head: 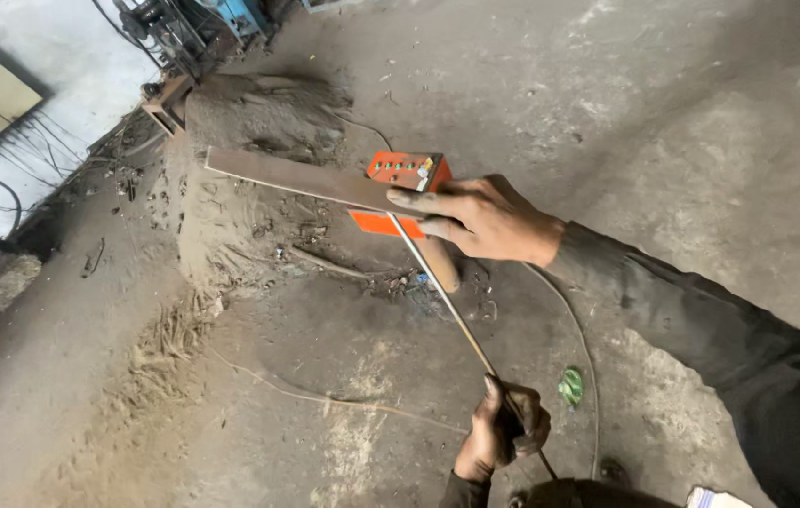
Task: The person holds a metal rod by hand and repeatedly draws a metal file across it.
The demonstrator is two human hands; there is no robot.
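My right hand (485,221) reaches in from the right in a dark sleeve. It grips the end of a long flat metal bar (287,176) that points up and to the left. Its fingers also press against an orange block-like object (404,172) behind and under the bar. A tan cylindrical handle (443,266) sticks out below this hand. A thin metal rod (447,306) runs from under the right fingers down to my left hand (504,428), which is closed around the rod's lower end near the bottom of the view.
A mound of grey dirt and scrap (249,169) lies under the bar. A machine with wires (184,28) stands at the top left. A thin cable (588,357) and a green scrap (570,386) lie on the dusty concrete floor.
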